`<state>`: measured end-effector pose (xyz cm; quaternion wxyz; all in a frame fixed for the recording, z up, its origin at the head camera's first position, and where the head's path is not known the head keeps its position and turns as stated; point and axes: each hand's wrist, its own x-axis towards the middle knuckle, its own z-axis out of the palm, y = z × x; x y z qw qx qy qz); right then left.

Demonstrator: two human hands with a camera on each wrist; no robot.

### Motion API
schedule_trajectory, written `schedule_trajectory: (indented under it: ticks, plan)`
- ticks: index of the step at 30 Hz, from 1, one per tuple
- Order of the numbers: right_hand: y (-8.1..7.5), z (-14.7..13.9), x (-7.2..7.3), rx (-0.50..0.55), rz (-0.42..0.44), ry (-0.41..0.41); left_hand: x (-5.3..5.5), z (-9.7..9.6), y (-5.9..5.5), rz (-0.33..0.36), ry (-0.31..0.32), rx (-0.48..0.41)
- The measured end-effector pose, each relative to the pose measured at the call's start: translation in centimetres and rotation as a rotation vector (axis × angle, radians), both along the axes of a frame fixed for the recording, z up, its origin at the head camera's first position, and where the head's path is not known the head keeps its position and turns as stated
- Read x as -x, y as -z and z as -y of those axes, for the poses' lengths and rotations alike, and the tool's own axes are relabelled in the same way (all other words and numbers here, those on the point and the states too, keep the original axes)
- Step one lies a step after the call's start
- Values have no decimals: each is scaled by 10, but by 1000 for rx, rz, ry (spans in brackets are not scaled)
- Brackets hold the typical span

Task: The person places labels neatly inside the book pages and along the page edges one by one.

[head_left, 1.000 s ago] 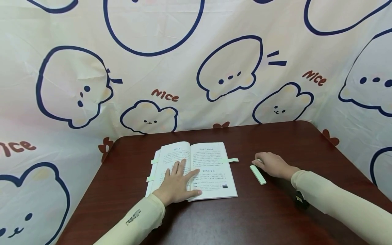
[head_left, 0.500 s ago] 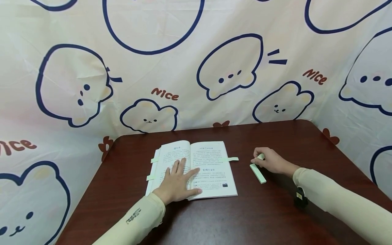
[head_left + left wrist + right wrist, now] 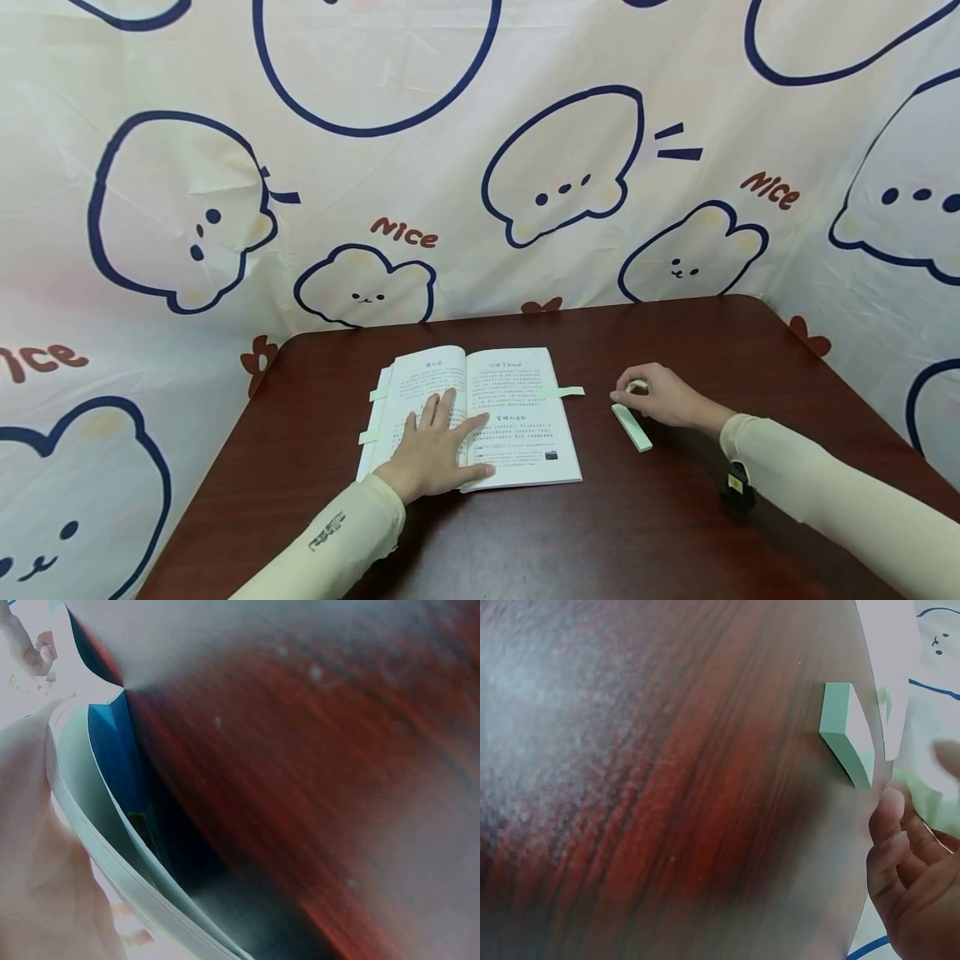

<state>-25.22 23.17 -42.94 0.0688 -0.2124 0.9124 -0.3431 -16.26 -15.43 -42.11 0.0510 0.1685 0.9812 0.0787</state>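
Note:
An open book (image 3: 517,379) lies on the table, its pages printed with text. My left hand (image 3: 431,454) rests spread over the left page and the fold, thumb and index finger reaching onto the right page. To the right of the book is a pale green sticky note pad (image 3: 632,427), a thick narrow block in the right wrist view. Just beyond the pad, my right hand (image 3: 667,396) pinches a pale green sticky note (image 3: 928,801) between thumb and fingers. Only a bit of that note shows in the head view.
One green tab (image 3: 572,392) sticks out of the book's right edge, and two more, including a lower tab (image 3: 368,437), stick out at its left. The dark brown table (image 3: 540,550) meets a patterned cloth (image 3: 465,275) at the back and sides.
My right hand has lifted slightly and turned, and the sticky note in its fingers now shows more. The left hand, book and pad stay where they were.

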Motion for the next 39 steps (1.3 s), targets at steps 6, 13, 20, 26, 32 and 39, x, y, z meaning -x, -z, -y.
schedule_trajectory:
  ticks: [6, 13, 20, 26, 32, 39]
  plan:
    - [-3, 3, -2, -6, 35, 45, 0, 0, -1, -2, 2, 2]
    - [-7, 3, -3, 57, 92, 47, 0, 0, -1, -1, 1, 5]
    - [-8, 2, -5, 46, 56, -32, 0, 0, 0, -6, 2, 8]
    - [-7, 3, -6, 76, 12, -54, 1, 0, 1, -11, 4, 11]
    - [-8, 5, -8, 52, -66, -36, 0, 0, 1, -9, 2, 11]
    - [-6, 9, -11, -8, -147, -47, 1, 0, 2, -13, 0, 11]
